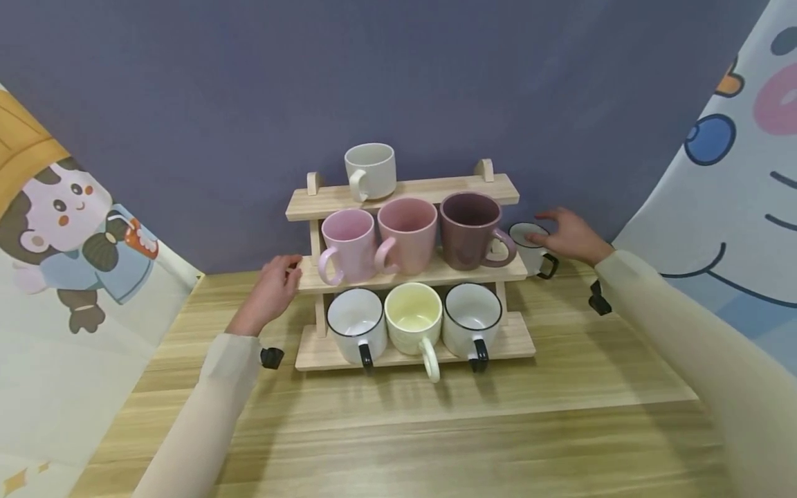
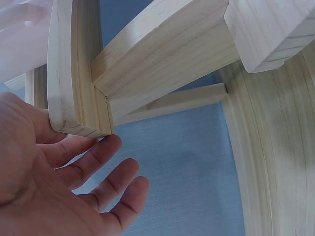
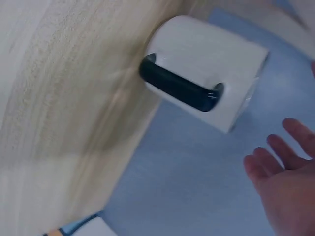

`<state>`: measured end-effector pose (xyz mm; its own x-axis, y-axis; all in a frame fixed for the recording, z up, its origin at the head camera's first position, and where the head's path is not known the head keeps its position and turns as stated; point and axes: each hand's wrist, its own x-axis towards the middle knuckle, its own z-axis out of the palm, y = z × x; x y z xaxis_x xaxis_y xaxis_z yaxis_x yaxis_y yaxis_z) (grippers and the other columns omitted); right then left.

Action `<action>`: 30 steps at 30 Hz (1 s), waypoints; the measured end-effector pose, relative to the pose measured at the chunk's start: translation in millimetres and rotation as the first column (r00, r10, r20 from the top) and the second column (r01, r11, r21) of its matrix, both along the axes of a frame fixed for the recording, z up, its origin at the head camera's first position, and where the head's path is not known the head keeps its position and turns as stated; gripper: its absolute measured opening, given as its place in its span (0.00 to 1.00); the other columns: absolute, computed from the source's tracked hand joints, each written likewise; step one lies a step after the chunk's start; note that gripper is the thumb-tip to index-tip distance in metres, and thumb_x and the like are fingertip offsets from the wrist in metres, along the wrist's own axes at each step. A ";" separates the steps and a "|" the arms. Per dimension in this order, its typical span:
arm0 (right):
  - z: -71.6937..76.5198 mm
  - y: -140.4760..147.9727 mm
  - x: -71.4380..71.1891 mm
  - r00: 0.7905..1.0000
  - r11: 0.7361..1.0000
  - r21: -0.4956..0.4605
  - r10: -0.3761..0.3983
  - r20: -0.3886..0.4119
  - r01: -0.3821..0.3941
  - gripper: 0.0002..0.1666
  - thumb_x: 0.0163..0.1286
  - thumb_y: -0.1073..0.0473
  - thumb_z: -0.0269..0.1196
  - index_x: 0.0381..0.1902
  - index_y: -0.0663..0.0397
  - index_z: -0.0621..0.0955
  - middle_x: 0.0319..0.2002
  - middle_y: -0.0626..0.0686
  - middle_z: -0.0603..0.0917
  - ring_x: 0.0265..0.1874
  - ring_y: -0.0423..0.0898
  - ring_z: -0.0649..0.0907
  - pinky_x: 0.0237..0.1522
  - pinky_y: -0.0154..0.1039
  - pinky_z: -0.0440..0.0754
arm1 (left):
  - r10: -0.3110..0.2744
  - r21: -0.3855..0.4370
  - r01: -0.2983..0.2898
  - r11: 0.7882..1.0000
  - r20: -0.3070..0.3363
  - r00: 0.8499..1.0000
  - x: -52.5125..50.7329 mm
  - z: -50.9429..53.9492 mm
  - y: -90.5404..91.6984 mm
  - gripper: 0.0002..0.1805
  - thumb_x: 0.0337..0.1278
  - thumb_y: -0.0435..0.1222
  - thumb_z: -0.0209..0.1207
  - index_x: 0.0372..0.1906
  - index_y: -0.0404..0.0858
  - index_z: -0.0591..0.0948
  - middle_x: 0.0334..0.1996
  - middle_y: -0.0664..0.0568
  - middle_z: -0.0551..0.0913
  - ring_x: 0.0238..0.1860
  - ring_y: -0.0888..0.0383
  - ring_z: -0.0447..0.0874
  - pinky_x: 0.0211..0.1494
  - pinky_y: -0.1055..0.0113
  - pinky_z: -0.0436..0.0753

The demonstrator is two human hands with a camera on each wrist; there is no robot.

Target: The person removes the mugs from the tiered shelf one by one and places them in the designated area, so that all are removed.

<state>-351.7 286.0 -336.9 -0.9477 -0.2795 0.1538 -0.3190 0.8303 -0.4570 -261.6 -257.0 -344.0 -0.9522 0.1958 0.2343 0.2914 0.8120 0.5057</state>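
My left hand (image 1: 272,289) grips the left end of the middle board of a three-tier wooden rack (image 1: 411,277); in the left wrist view its fingertips (image 2: 110,143) meet the board's end (image 2: 81,123), the other fingers loosely curled. At the rack's right side, my right hand (image 1: 571,236) reaches over a white mug (image 1: 529,252) with a black handle, which stands on the table. The right wrist view shows this mug (image 3: 211,64) apart from the fingers (image 3: 256,169), which spread with nothing held between them. The right thumb is mostly hidden there.
A white cup (image 1: 380,173) stands on the top tier. The middle tier holds lilac (image 1: 350,249), pink (image 1: 414,242) and plum (image 1: 467,238) mugs. Below sit two black-rimmed white mugs (image 1: 356,332) (image 1: 470,335) around a yellow mug (image 1: 411,339). A blue-grey cloth (image 1: 249,104) hangs behind.
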 end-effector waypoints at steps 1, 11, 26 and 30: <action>2.5 -1.2 5.1 1.000 1.000 -0.006 0.013 -0.017 -0.013 0.40 0.66 0.44 0.60 0.63 0.71 0.67 0.63 0.71 0.63 0.62 0.68 0.62 0.59 0.63 0.58 | -0.002 0.000 0.002 1.000 0.002 1.000 -0.2 -0.3 -0.4 0.22 0.73 0.34 0.41 0.63 0.22 0.65 0.49 0.32 0.71 0.52 0.39 0.67 0.51 0.47 0.70; 1.5 -22.3 44.0 0.960 0.974 -0.039 0.213 -0.184 -0.223 0.20 0.64 0.55 0.64 0.51 0.59 0.78 0.59 0.59 0.73 0.58 0.60 0.70 0.55 0.61 0.66 | -0.013 -0.026 0.014 1.000 0.023 1.000 0.2 2.8 -2.1 0.22 0.72 0.33 0.41 0.62 0.21 0.65 0.50 0.32 0.71 0.53 0.38 0.65 0.55 0.45 0.65; -2.9 -33.6 54.6 0.926 0.948 -0.004 0.310 -0.216 -0.318 0.18 0.66 0.58 0.62 0.51 0.62 0.80 0.52 0.60 0.79 0.55 0.60 0.74 0.53 0.59 0.69 | -0.045 -0.115 0.040 0.993 -0.039 0.998 -3.3 18.3 -7.2 0.21 0.68 0.33 0.48 0.58 0.21 0.69 0.51 0.30 0.72 0.53 0.35 0.65 0.57 0.45 0.61; -3.2 -32.9 55.1 0.929 0.949 -0.011 0.305 -0.208 -0.314 0.18 0.65 0.57 0.63 0.50 0.62 0.81 0.53 0.60 0.78 0.55 0.59 0.74 0.53 0.58 0.69 | -0.031 -0.133 0.022 0.991 -0.071 0.997 -4.5 54.2 -6.2 0.22 0.67 0.34 0.49 0.60 0.24 0.69 0.54 0.32 0.70 0.55 0.36 0.63 0.57 0.44 0.61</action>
